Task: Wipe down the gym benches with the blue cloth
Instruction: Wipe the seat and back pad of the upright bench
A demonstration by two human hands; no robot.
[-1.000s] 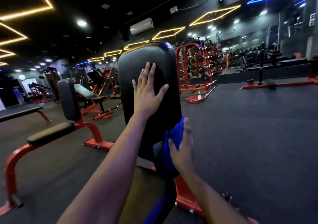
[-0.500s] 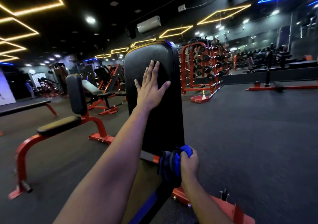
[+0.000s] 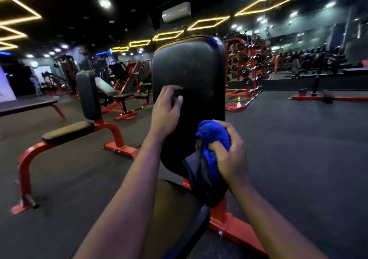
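An upright black backrest pad [image 3: 189, 69] of the gym bench stands straight ahead, with its seat [image 3: 179, 209] below between my arms and a red frame [image 3: 229, 229] at the base. My right hand [image 3: 231, 155] grips the bunched blue cloth [image 3: 213, 137] in front of the lower right part of the pad; a darker fold of the cloth hangs down below it. My left hand [image 3: 167, 109] is in front of the pad's left middle, fingers curled in, holding nothing.
A second red-framed bench [image 3: 87, 93] with a black seat [image 3: 67, 131] stands to the left, and a flat bench [image 3: 25, 107] beyond it. A red dumbbell rack [image 3: 247, 69] and a small cone [image 3: 238, 102] stand behind on the right. Dark rubber floor [image 3: 298, 149] spreads to the right.
My left hand left its flat, spread-fingered press high on the pad, dropped lower and curled its fingers. My right hand rose from the pad's bottom edge with the cloth bunched in it.
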